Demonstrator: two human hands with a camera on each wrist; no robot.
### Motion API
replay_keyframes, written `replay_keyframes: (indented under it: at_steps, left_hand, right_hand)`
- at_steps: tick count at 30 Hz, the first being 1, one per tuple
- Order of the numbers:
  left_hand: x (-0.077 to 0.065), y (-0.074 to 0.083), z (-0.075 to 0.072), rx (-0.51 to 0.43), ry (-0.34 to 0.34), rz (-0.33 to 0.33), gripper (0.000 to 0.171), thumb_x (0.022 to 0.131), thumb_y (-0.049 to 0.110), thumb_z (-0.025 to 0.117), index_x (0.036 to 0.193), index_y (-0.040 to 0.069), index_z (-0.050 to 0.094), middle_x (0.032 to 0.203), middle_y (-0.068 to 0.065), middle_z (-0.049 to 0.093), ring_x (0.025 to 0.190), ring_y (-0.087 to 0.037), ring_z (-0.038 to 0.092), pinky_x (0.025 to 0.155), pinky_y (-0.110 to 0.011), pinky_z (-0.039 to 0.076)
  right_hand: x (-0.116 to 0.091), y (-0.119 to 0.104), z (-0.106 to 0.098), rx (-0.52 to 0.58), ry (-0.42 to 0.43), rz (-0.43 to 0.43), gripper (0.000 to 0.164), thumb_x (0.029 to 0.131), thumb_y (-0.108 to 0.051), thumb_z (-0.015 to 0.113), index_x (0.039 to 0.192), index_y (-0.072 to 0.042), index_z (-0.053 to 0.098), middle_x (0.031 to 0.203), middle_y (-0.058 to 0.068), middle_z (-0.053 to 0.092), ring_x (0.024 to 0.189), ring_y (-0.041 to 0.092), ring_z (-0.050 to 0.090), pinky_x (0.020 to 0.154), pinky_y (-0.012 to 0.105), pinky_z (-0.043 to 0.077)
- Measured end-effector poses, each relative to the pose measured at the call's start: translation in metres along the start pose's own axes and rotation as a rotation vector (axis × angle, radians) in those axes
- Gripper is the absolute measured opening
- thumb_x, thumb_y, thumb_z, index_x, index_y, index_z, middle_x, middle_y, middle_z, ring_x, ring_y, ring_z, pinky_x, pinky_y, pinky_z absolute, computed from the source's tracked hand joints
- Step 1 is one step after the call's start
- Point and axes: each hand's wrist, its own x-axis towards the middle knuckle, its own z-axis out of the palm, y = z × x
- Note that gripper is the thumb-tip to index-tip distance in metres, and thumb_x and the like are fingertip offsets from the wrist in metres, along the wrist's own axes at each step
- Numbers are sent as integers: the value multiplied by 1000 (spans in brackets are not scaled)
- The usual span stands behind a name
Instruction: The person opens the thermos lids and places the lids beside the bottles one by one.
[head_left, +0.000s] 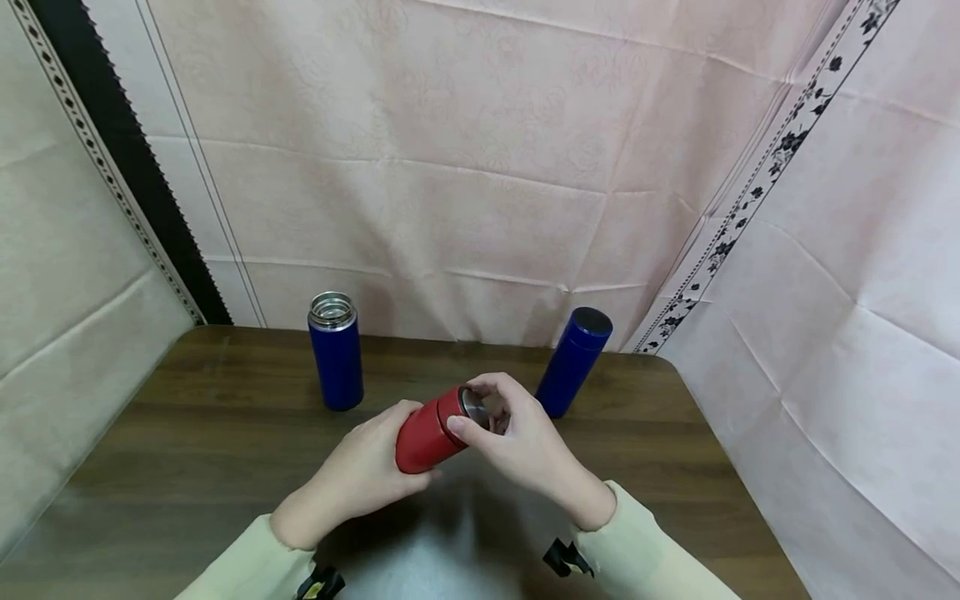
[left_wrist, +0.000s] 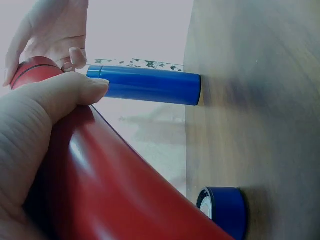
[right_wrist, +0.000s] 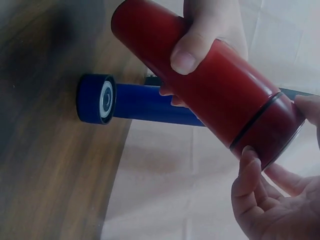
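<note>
A red thermos flask (head_left: pixel 422 443) is held tilted above the table, its lid end pointing up and to the right. My left hand (head_left: pixel 367 468) grips the flask's body, with the thumb lying along it. On the red lid (right_wrist: pixel 274 129), the thumb and fingers of my right hand (head_left: pixel 528 442) pinch the rim. The lid sits on the flask with a dark seam between them. A loose blue lid (left_wrist: pixel 229 207) lies on the table with its opening up and a pale seal inside; the head view hides it behind the red flask and hands.
At the back left stands a blue flask (head_left: pixel 337 367) without a lid, its steel neck showing. A second blue flask (head_left: pixel 572 367), topped with a dark-capped lid, stands at the back right. Pale patterned cloth (head_left: pixel 480 208) hangs around the wooden table (head_left: pixel 187 433).
</note>
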Motion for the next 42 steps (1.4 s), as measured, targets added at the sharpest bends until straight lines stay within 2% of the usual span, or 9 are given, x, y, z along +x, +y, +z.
replay_keyframes:
  at_steps: [8, 13, 17, 22, 25, 29, 33, 38, 42]
  left_hand:
    - [-1, 0, -1, -34, -33, 1, 67, 67, 34, 87, 122, 29, 50, 101, 18, 58, 84, -1, 57, 72, -25, 51]
    - [0, -1, -1, -22, -3, 33, 67, 66, 31, 88, 121, 28, 51, 102, 19, 57, 84, 0, 56, 73, -25, 51]
    - [0, -2, 0, -12, 16, 56, 65, 65, 27, 88, 120, 28, 52, 99, 20, 56, 82, 0, 56, 72, -26, 51]
    - [-2, -3, -1, -8, -9, 43, 64, 66, 27, 87, 120, 26, 53, 98, 19, 58, 81, -2, 56, 71, -27, 51]
    - [-2, -3, -2, -18, -29, 35, 65, 66, 28, 87, 122, 26, 53, 99, 17, 59, 82, -3, 56, 72, -28, 51]
    - [-2, -4, -1, -38, -55, 28, 65, 68, 28, 87, 123, 25, 53, 101, 16, 59, 84, -4, 57, 73, -28, 51]
    - [-2, -5, 1, -28, -44, 18, 66, 67, 28, 88, 123, 25, 53, 102, 16, 59, 85, -4, 57, 74, -29, 52]
    - [0, -2, 1, 104, 32, 39, 73, 63, 27, 90, 125, 21, 53, 104, 11, 61, 86, -8, 57, 78, -36, 52]
    - [0, -1, 0, 221, 87, 85, 80, 58, 27, 92, 127, 16, 54, 106, 5, 63, 90, -15, 58, 83, -45, 51]
  right_hand:
    - [0, 3, -2, 10, -37, -31, 46, 83, -50, 72, 122, -33, 56, 101, -10, 54, 69, 13, 54, 56, 31, 50]
    - [-1, 5, -4, 4, -77, -67, 46, 84, -47, 72, 124, -33, 54, 103, -9, 52, 74, 13, 54, 60, 30, 51]
    - [-1, 6, -8, 7, -154, -104, 48, 86, -43, 71, 129, -35, 50, 110, -8, 49, 85, 14, 53, 66, 30, 53]
    - [-3, 6, -16, 30, -291, -137, 54, 90, -37, 68, 138, -35, 41, 122, -7, 44, 95, 16, 56, 71, 30, 54]
    - [-3, 6, -19, 43, -331, -153, 57, 91, -34, 67, 140, -32, 39, 124, -5, 44, 98, 16, 58, 74, 31, 55]
    - [-2, 10, -17, 5, -295, -142, 58, 88, -39, 70, 139, -31, 42, 120, -7, 48, 97, 13, 58, 76, 30, 54]
    - [1, 12, -9, -27, -218, -65, 59, 85, -50, 70, 136, -32, 45, 114, -10, 55, 94, 10, 58, 76, 30, 53]
    - [1, 8, -5, -65, -130, 27, 54, 85, -59, 64, 129, -32, 51, 107, -11, 60, 82, 11, 60, 69, 32, 54]
    - [1, 6, -7, -74, -112, 83, 49, 85, -62, 61, 123, -31, 55, 103, -12, 62, 73, 13, 61, 62, 34, 53]
